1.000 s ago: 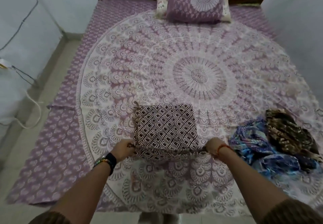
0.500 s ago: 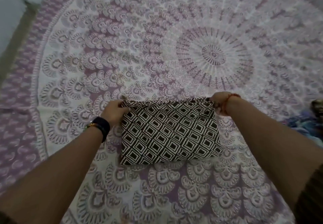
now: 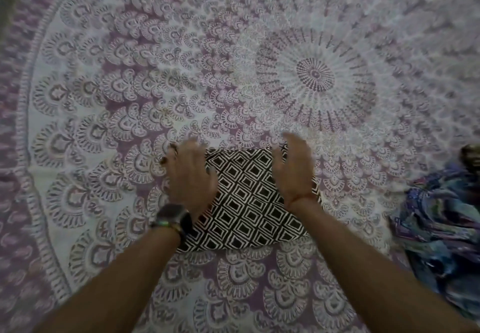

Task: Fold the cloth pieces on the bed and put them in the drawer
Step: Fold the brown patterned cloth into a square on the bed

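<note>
Forearms: two bare forearms reach in from the bottom edge toward the middle of the bed, the left one wearing a dark wristwatch (image 3: 172, 218) with a coloured band beside it, the right one a thin red thread (image 3: 301, 199) at the wrist.
Folded cloth: a black-and-white diamond-print cloth (image 3: 249, 203) lies flat on the bedsheet as a roughly rectangular folded packet, between and partly under the two hands.
Left hand: the left hand (image 3: 191, 174) lies palm down over the left part of the folded cloth, fingers stretched forward and spread, gripping nothing; its fingertips are blurred.
Right hand: the right hand (image 3: 294, 170) is over the right edge of the cloth, fingers extended and loosely together, holding nothing; whether the palm presses on the fabric or hovers just above it cannot be told.
Hands together: they are apart, with a strip of the printed cloth showing between them.
Unfolded pile: a crumpled blue and purple patterned cloth (image 3: 446, 223) lies at the right edge, well apart from the folded packet, with a bit of brownish fabric (image 3: 471, 155) just beyond it.
Bedsheet: a purple-and-white mandala bedsheet (image 3: 181, 73) covers the whole surface, its round centre (image 3: 315, 74) beyond the right hand.
</note>
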